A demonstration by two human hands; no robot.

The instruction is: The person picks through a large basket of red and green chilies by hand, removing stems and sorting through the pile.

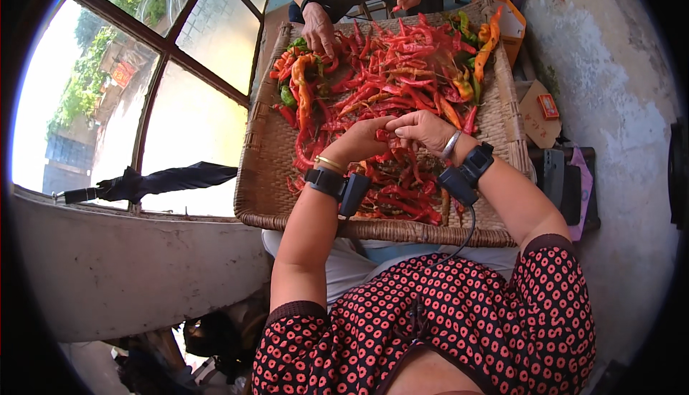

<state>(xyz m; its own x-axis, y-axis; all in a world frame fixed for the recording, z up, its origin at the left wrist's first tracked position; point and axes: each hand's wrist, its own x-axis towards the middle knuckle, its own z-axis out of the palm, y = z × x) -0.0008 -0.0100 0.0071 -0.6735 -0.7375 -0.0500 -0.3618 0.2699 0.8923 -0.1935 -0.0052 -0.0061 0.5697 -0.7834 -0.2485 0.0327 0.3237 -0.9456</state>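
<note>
Above the woven tray (pixel 402 233), left hand (pixel 361 141) and right hand (pixel 426 134) pinch a red pepper (pixel 382 135), long axis unclear.

Forearms (pixel 304 244) inward — left fingers (pixel 378 124), right fingers (pixel 410 119) close together, bent.

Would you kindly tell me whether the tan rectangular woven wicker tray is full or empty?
Partly full: the tray holds many slender red chili peppers, while bare weave shows along its right side.

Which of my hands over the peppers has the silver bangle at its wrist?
Your right hand: the silver bangle circles its wrist, between the hand and a black strapped device. Your left hand has a gold-coloured band there instead.
</note>
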